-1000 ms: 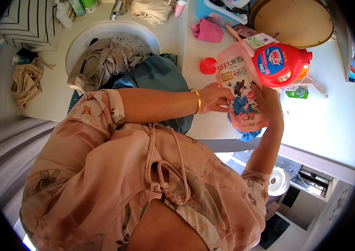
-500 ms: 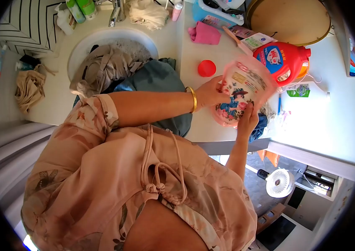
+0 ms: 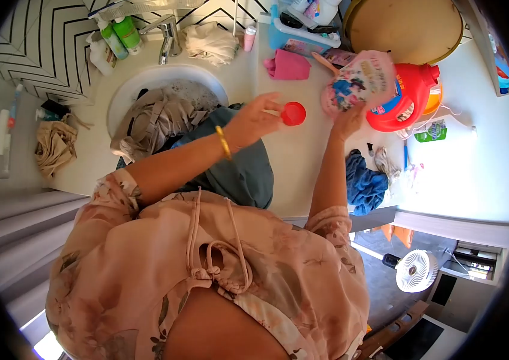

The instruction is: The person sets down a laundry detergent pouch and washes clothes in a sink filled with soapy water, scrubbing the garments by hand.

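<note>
Across the worktop [image 3: 296,180], the red jug [image 3: 413,93] lies right of the pink pouch [image 3: 365,78], whose long axis slants forward-right from our right hand [image 3: 348,122], closed on its near edge; our left hand [image 3: 252,124], open, empty, farther off, is just beside the red cap [image 3: 294,114].

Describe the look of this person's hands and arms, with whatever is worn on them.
The left hand is ungloved, with a slim gold-coloured bangle round its wrist. The right hand is ungloved too, with no bangle visible. Loose pale pink fabric sleeves with a floral print end near the elbows.
</note>
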Demonstrator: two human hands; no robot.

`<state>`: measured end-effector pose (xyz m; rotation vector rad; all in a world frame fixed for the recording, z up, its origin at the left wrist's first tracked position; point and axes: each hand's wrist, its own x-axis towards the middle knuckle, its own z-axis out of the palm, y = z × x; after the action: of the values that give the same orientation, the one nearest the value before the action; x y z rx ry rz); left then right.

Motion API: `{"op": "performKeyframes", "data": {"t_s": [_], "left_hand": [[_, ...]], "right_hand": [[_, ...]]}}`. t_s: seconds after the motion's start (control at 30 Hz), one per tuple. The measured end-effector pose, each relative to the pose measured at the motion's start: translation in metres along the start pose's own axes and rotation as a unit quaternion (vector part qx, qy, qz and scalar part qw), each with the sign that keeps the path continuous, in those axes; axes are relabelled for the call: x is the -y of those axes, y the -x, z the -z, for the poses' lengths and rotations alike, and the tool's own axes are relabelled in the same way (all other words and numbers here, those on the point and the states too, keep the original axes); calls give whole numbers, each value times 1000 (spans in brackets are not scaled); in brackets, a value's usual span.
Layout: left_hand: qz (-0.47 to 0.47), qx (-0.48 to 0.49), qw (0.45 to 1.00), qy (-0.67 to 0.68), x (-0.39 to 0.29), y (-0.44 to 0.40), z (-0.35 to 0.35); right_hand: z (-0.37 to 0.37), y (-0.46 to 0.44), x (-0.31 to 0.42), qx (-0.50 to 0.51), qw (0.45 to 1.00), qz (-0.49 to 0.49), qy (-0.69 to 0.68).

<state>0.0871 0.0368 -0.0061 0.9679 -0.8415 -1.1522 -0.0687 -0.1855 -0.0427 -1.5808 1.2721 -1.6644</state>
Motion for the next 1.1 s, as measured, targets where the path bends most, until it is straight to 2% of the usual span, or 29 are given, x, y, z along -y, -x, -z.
{"op": "performKeyframes", "data": {"t_s": [0.07, 0.17, 0.27, 0.37, 0.47, 0.5, 0.57, 0.63, 0.67, 0.7, 0.8, 0.83, 0.87, 0.93, 1.0, 1.03, 1.07, 1.1], "left_hand": [[9, -46, 999, 12, -17, 11, 20], [33, -119, 992, -34, -38, 32, 46], [29, -176, 982, -60, -31, 53, 77], [-12, -221, 972, -84, -14, 83, 110], [-4, -300, 946, -124, 3, 120, 147], [13, -329, 937, -118, 7, 132, 157], [47, -386, 915, -109, 15, 156, 176], [53, -402, 907, -114, 27, 177, 196], [56, -412, 902, -117, 34, 186, 204], [50, -420, 899, -116, 34, 190, 206], [19, -465, 873, -146, 41, 212, 218], [0, -486, 855, -178, 51, 216, 235], [-13, -510, 834, -212, 55, 227, 248], [-2, -570, 749, -339, 45, 236, 256], [8, -629, 694, -351, 51, 248, 275], [15, -636, 662, -396, 52, 254, 283], [61, -635, 675, -370, 53, 264, 286], [104, -631, 687, -346, 42, 267, 284]], "right_hand": [[-12, 5, -17, 56, 996, 56, 49], [-26, -3, -23, 41, 990, 127, 35], [-27, -16, -22, 118, 982, 83, 119], [-17, -21, -45, 136, 954, 177, 198], [11, 8, -12, 57, 967, 141, 206], [18, 26, 19, 50, 982, 103, 151], [27, 52, 44, 160, 966, 139, 151], [27, 72, 68, 283, 936, 151, 141], [25, 79, 80, 353, 915, 144, 131], [24, 81, 86, 417, 876, 136, 199], [9, 81, 58, 396, 825, 345, 207], [7, 77, 34, 430, 815, 319, 220], [5, 80, 60, 519, 791, 142, 291], [-1, 71, 45, 530, 795, 140, 259], [-3, 81, 83, 480, 851, 60, 205], [-4, 75, 74, 465, 858, 78, 206], [-3, 69, 69, 483, 846, 51, 220], [-3, 64, 57, 474, 858, 56, 191]]}}
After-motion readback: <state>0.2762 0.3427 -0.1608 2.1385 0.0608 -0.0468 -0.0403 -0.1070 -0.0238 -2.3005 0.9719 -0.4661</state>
